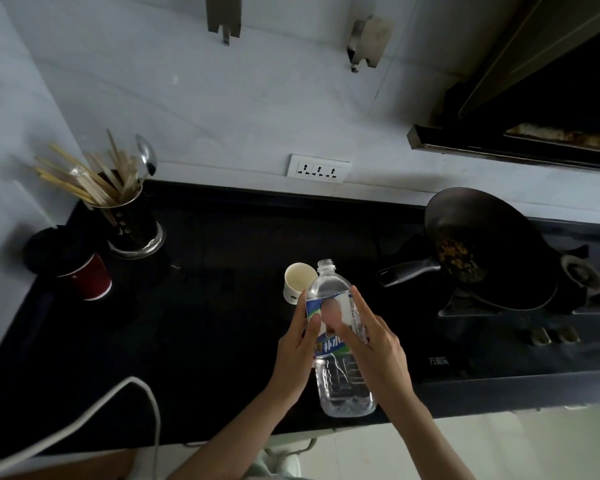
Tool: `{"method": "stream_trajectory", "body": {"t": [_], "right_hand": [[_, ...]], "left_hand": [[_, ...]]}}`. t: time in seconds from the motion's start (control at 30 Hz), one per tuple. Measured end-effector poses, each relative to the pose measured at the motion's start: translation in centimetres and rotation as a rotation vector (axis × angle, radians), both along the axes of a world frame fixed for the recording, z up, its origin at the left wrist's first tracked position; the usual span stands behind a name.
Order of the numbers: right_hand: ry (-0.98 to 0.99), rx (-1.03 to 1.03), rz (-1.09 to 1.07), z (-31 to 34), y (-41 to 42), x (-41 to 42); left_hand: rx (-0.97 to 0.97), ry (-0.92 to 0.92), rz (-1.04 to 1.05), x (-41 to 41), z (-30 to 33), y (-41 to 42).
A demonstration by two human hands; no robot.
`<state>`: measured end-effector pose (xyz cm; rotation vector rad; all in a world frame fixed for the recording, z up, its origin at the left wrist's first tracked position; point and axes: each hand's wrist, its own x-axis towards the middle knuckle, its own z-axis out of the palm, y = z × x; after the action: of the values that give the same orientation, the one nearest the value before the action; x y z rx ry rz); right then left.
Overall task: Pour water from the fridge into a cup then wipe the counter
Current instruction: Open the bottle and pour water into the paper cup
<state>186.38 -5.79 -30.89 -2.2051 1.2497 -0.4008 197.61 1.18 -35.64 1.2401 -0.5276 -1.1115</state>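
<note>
The pouring step is in hand: both hands hold the uncapped bottle (340, 341) above the dark tabletop (205, 323), its open neck pointing toward the paper cup (298, 282) that stands just beyond it. The left hand (297, 351) and right hand (374, 348) clasp the label from either side, fingers (364, 313) lying fairly straight along it. Next, I judge, the neck must be brought over the cup's mouth and tipped slowly, as a full bottle may gush onto the tabletop.
</note>
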Motion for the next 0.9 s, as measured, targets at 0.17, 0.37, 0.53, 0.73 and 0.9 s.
{"method": "stream_trajectory", "body": {"t": [0.17, 0.37, 0.53, 0.73, 0.9], "right_hand": [[0.034, 0.009, 0.01, 0.1, 0.1, 0.1], [0.04, 0.03, 0.021, 0.2, 0.3, 0.3], [0.084, 0.068, 0.028, 0.3, 0.3, 0.3], [0.117, 0.119, 0.03, -0.1, 0.1, 0.3], [0.108, 0.128, 0.027, -0.4, 0.0, 0.2]], "left_hand": [[0.011, 0.003, 0.0, 0.0, -0.2, 0.2], [0.04, 0.009, 0.005, 0.2, -0.5, 0.4], [0.043, 0.031, -0.009, 0.1, -0.4, 0.8], [0.049, 0.031, -0.009, 0.0, -0.6, 1.0], [0.047, 0.049, -0.004, 0.0, -0.8, 1.0]]}}
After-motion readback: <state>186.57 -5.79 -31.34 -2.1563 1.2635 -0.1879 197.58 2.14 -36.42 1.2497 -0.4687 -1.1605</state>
